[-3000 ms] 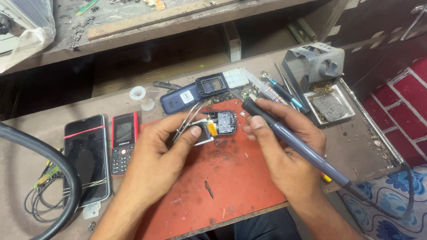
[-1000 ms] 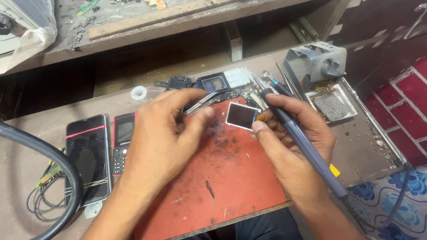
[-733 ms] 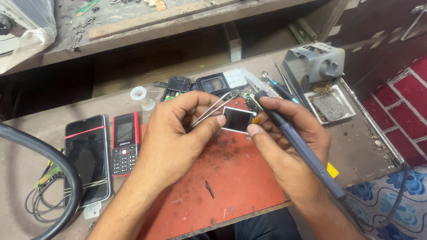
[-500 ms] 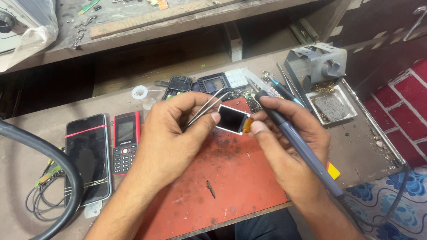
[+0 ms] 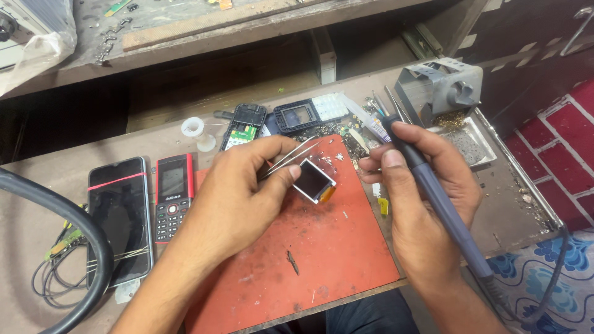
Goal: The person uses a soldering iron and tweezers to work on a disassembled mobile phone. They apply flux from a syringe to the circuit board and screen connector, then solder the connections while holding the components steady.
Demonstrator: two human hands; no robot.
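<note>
My left hand (image 5: 244,192) holds metal tweezers (image 5: 291,156) and pinches a small phone display module (image 5: 314,181) with an orange flex strip, tilted above the red work mat (image 5: 297,253). My right hand (image 5: 427,192) grips a blue-grey soldering iron (image 5: 433,198) like a pen, its tip pointing up and away near the bench's back. The display sits between the two hands, a little apart from my right fingers.
A black smartphone (image 5: 119,216) and a red keypad phone (image 5: 173,195) lie at the left. An opened phone body (image 5: 242,127), a front frame with keypad (image 5: 303,114), a solder spool (image 5: 193,128), a grey iron stand (image 5: 440,89) with tray (image 5: 467,145) and a thick black hose (image 5: 74,229) surround the mat.
The display module has gone from both hands into my left hand alone and tilted. My right hand has drawn back to the right with the iron.
</note>
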